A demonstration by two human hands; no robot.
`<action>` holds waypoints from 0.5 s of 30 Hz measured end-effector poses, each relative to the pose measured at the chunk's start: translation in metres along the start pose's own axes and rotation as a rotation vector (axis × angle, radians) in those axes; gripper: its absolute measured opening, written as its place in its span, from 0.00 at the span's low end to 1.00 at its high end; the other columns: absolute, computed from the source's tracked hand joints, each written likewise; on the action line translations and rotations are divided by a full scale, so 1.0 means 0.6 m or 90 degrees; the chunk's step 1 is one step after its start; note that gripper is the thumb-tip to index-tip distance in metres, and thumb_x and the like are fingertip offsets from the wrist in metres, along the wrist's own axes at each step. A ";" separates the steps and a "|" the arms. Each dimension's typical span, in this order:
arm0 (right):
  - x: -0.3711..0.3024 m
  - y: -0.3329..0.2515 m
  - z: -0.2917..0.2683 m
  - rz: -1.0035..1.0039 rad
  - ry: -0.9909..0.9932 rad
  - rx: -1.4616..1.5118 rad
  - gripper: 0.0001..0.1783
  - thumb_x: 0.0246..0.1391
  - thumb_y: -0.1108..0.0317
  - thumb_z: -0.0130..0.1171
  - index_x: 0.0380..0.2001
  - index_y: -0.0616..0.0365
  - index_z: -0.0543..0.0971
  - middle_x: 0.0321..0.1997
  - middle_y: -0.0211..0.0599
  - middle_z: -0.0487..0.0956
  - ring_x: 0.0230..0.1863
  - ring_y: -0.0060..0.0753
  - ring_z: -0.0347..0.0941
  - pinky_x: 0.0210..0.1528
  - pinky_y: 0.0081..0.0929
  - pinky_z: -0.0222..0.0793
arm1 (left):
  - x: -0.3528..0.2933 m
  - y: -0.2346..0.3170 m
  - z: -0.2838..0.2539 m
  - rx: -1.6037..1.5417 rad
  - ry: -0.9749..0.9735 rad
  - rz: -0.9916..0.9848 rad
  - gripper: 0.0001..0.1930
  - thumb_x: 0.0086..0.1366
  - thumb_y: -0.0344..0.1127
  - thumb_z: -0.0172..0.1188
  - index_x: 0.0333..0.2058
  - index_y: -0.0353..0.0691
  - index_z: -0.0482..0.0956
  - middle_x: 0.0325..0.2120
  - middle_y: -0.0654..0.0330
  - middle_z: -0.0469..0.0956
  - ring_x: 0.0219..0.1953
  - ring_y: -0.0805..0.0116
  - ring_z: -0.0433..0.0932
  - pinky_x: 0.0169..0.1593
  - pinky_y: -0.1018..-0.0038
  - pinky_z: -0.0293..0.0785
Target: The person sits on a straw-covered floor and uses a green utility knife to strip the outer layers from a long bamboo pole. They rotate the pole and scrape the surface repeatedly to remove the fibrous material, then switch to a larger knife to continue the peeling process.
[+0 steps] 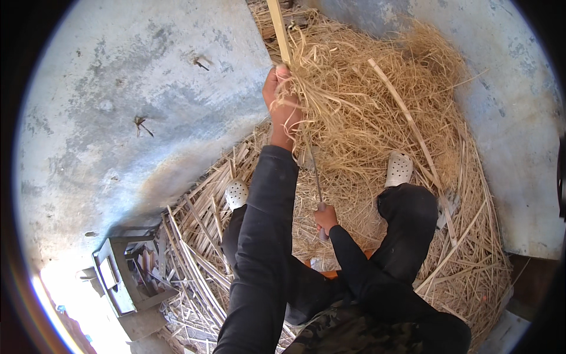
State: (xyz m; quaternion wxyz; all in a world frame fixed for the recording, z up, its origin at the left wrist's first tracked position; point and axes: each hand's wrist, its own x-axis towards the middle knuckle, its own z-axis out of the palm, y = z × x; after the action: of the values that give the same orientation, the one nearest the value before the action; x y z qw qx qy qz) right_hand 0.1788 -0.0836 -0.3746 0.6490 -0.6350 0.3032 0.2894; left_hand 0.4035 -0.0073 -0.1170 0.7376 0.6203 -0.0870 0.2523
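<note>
My left hand (284, 100) reaches far forward, closed around a long, flat, pale bamboo strip (278, 28) that runs up past the top edge of the picture. Thin curled shavings (318, 94) hang beside this hand and partly cover it. Nearer my body, my right hand (325, 218) grips the handle of a long, thin-bladed knife (316, 168). Its blade points forward toward the left hand, seen nearly edge-on. The blade's far end is lost among the shavings, so I cannot tell whether it touches the strip.
A big heap of fine shavings (354, 130) lies ahead between pale walls. Split bamboo pieces (191, 248) cover the floor at left; a longer one (407, 115) leans across the heap at right. My feet wear white clogs (400, 168). A wooden box-like stand (127, 277) is at lower left.
</note>
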 end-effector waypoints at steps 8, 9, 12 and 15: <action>0.013 -0.007 -0.006 0.088 -0.111 0.130 0.08 0.48 0.71 0.54 0.21 0.63 0.69 0.16 0.38 0.69 0.16 0.37 0.69 0.21 0.38 0.66 | 0.019 0.001 -0.023 0.045 0.102 -0.147 0.30 0.67 0.63 0.40 0.24 0.40 0.71 0.18 0.65 0.69 0.21 0.76 0.66 0.26 0.76 0.63; -0.004 -0.022 -0.002 -0.009 -0.049 0.016 0.08 0.47 0.71 0.55 0.21 0.63 0.69 0.16 0.40 0.69 0.18 0.40 0.70 0.24 0.39 0.67 | 0.019 -0.004 -0.029 0.045 0.122 -0.140 0.31 0.67 0.64 0.40 0.23 0.40 0.72 0.17 0.65 0.69 0.20 0.77 0.66 0.26 0.76 0.63; -0.040 -0.036 0.006 -0.374 0.117 -0.314 0.08 0.44 0.71 0.56 0.23 0.64 0.70 0.19 0.48 0.72 0.25 0.50 0.72 0.32 0.41 0.69 | 0.032 -0.027 -0.048 -0.019 0.188 -0.074 0.29 0.67 0.61 0.43 0.20 0.41 0.72 0.15 0.67 0.67 0.19 0.79 0.63 0.24 0.77 0.59; -0.075 -0.085 0.019 -0.354 0.079 -0.235 0.09 0.43 0.69 0.56 0.25 0.66 0.73 0.27 0.57 0.75 0.32 0.57 0.73 0.35 0.42 0.69 | 0.020 -0.032 -0.063 -0.082 0.174 -0.050 0.26 0.68 0.56 0.48 0.19 0.41 0.72 0.14 0.69 0.64 0.18 0.80 0.61 0.22 0.78 0.55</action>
State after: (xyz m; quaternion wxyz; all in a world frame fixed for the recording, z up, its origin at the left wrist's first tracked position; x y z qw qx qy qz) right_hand 0.1889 -0.0731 -0.3072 0.5572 -0.8166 0.1002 0.1121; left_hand 0.4159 0.0302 -0.1366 0.7901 0.5343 0.0226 0.2995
